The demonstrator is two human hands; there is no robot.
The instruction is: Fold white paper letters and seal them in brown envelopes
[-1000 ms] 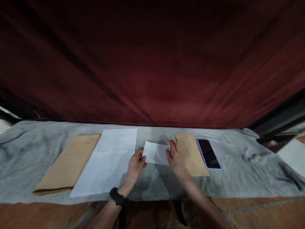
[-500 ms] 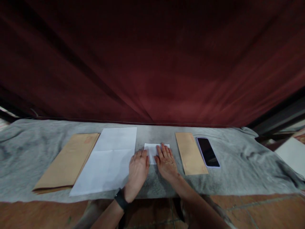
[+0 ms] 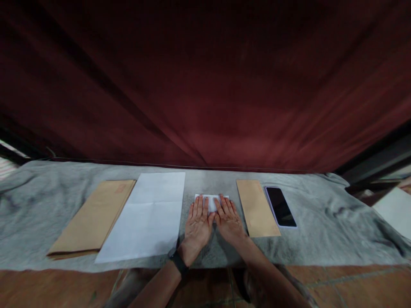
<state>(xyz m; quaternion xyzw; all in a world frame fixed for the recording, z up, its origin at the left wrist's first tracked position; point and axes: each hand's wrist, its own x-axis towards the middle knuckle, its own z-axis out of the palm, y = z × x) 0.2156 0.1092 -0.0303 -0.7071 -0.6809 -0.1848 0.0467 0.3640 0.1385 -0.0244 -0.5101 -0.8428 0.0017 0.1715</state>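
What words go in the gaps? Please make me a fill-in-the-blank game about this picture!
The left hand and right hand lie flat on a small paper coloured ____.
Of the two wrists, only the ____ one wears a watch.
The phone lies on the person's ____ side.
The cloth under the phone is coloured ____.

Missing words: white; left; right; grey.

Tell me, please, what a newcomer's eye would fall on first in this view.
Probably the dark red fabric curtain filling the upper view comes first. Below it, on the grey cloth, the left hand and right hand lie flat, partly covering a small rectangular white paper. To their right, a black phone with purple edges lies beside a flat brown paper envelope.
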